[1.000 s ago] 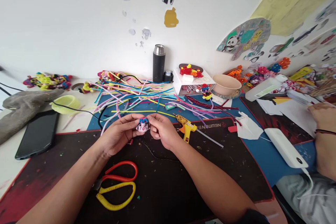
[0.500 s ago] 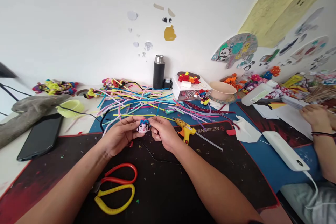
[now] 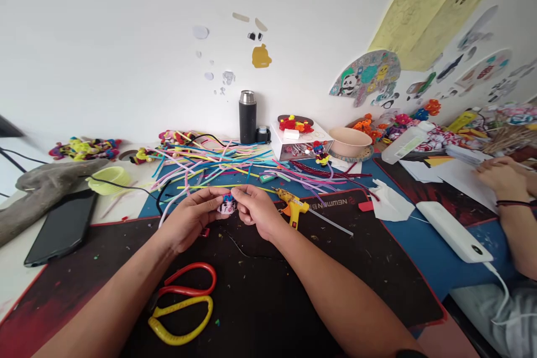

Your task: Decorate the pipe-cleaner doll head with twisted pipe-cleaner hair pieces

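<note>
Between my two hands is a small white doll's head (image 3: 227, 208) with black and pink painted features and a blue pipe-cleaner trim along its top. My left hand (image 3: 191, 218) grips it from the left, thumb and fingers round its side. On the right, my right hand (image 3: 257, 210) pinches the upper edge, its other fingers curled in and partly hidden. Red-and-yellow-handled scissors (image 3: 182, 305) lie below my left wrist, their blades hidden by my forearm. A yellow glue gun (image 3: 295, 210) with a clear glue stick rests right of my right hand.
Many coloured pipe cleaners (image 3: 218, 162) spread behind my hands. Beyond them stand a black thermos (image 3: 247, 117), a white box (image 3: 300, 142) and a beige bowl (image 3: 349, 141). A phone (image 3: 61, 229) lies left, a white power bank (image 3: 453, 232) right, near another person's hand (image 3: 503, 179).
The doll's head has turned a little, and my right fingers cover more of its upper right edge. The whole view has shifted slightly.
</note>
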Demonstrator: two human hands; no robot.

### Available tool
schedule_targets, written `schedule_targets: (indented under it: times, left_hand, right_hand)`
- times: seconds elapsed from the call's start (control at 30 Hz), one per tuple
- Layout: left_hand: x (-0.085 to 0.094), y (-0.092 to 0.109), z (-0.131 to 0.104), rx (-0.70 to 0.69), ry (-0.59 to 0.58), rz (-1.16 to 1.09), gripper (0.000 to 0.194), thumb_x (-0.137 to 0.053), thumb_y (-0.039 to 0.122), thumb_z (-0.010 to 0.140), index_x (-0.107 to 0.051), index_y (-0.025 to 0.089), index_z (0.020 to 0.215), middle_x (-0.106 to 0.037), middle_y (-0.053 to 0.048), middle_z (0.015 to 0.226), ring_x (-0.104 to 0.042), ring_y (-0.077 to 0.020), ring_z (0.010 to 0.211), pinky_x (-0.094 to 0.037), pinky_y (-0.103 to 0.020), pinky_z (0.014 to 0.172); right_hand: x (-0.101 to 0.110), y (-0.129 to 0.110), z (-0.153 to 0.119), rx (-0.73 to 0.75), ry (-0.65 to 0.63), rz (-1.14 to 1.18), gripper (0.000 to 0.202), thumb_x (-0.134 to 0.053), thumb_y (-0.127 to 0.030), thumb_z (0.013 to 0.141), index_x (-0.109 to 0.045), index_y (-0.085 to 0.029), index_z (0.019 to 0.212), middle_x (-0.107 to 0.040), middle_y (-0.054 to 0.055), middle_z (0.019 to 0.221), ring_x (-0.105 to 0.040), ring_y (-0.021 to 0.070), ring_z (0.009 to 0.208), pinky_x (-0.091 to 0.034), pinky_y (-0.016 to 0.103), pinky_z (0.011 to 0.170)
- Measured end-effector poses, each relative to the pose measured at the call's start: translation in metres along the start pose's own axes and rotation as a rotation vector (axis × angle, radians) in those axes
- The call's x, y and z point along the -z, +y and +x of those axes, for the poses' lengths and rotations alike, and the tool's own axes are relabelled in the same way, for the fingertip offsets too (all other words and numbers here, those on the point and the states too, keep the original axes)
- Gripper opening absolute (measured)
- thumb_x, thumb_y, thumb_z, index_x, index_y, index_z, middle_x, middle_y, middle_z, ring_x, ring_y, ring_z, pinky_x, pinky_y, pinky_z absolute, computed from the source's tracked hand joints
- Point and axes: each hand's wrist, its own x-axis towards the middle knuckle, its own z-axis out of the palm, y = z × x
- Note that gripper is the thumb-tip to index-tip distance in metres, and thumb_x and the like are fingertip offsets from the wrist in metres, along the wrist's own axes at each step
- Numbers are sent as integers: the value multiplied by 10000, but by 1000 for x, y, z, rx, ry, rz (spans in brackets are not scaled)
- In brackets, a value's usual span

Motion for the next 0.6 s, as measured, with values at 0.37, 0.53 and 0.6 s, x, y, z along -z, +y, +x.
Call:
schedule_targets:
  times: [0.37, 0.53, 0.6]
  left_hand:
    - [-1, 0, 0, 29, -1, -63, 249, -935, 122, 772, -865, 130, 1011, -849, -117, 971, -808, -212, 784, -705, -288, 745]
    - [0, -1, 0, 38, -9, -80, 257, -939, 119, 769, -860, 119, 1014, -846, -118, 962, -809, -219, 785, -707, -297, 736]
    - [0, -1, 1, 40, -13, -89, 242, -927, 110, 779, -860, 124, 1011, -845, -111, 954, -807, -219, 788, -706, -300, 731]
  right_hand:
    - [-1, 0, -1, 1, -13, 21, 522, -905, -591, 744, -616, -202, 936, -488, -116, 552, -360, 52, 397, -163, 229, 421]
    - [-1, 1, -2, 2, -19, 34, 527, -913, -589, 733, -607, -207, 929, -484, -119, 547, -372, 56, 391, -164, 227, 413]
    - [-1, 1, -2, 3, -23, 38, 521, -909, -586, 738, -606, -209, 930, -484, -119, 546, -375, 57, 391, -166, 225, 412]
